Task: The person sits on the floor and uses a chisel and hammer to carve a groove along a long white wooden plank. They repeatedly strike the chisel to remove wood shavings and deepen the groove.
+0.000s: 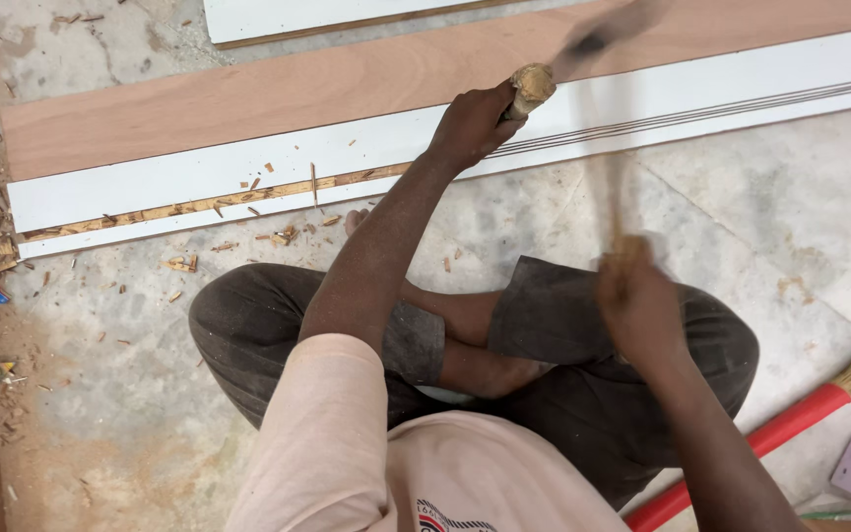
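Left hand (470, 126) grips a wooden-handled chisel (532, 87) on the white board (248, 172); right hand (634, 296) clasps what seems a blurred hammer (608, 148).

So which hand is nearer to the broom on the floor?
Right. The right hand, swinging a blurred hammer, is above the lap, close to the broom at lower right. The left hand holds a chisel up on the white board, farther away.

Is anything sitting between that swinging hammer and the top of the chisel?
Nothing visible. The blurred hammer in the right hand has open air down to the wooden chisel handle, which the left hand grips just below.
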